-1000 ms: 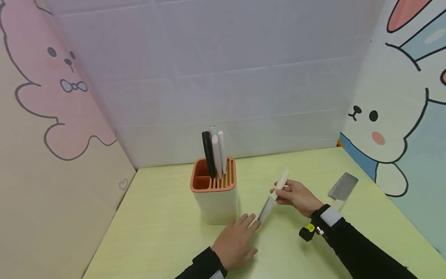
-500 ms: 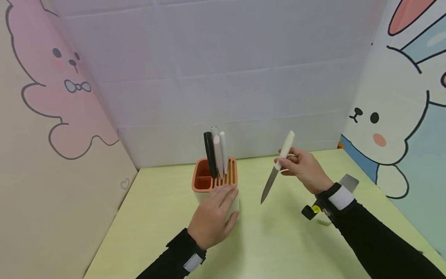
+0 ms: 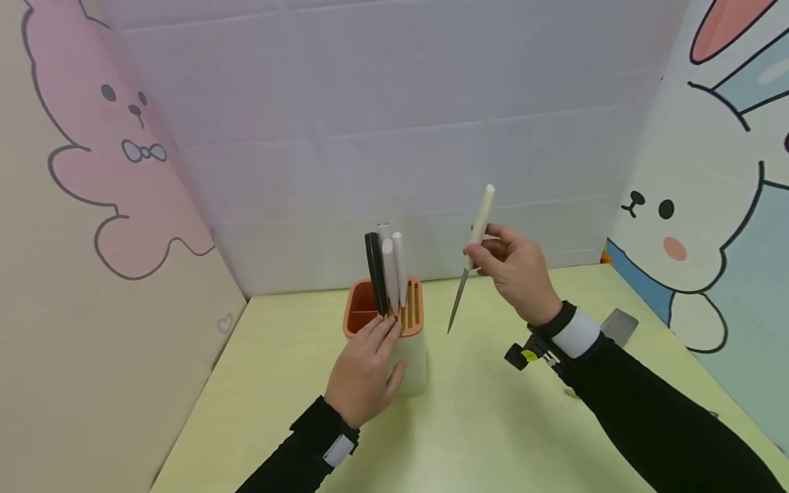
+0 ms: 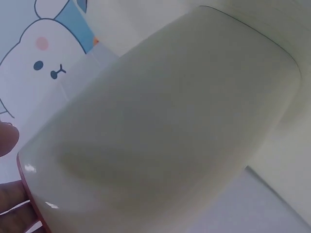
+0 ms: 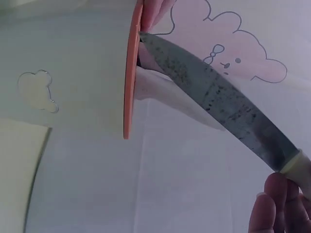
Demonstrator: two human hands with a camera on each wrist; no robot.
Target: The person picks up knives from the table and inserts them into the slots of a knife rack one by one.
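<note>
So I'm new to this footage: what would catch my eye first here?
The right hand holds a cream-handled knife in the air, blade tip down, right of the knife block. The left hand rests against that orange-topped block, which holds several knives, mid-table. Cartoon rabbits cover the side walls.

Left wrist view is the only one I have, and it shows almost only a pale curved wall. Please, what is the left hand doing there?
Observer: The left hand rests on the near side of a knife block, fingers reaching up to its orange top.
Operator: Is something already inside this block?
Observer: Yes, one black handle and some white handles stand in its slots.
Operator: And the right hand?
Observer: The right hand holds a white-handled knife in the air to the right of the block, tip pointing down.
Operator: Is any other knife outside?
Observer: A cleaver lies on the table, partly hidden behind the right wrist.
</note>
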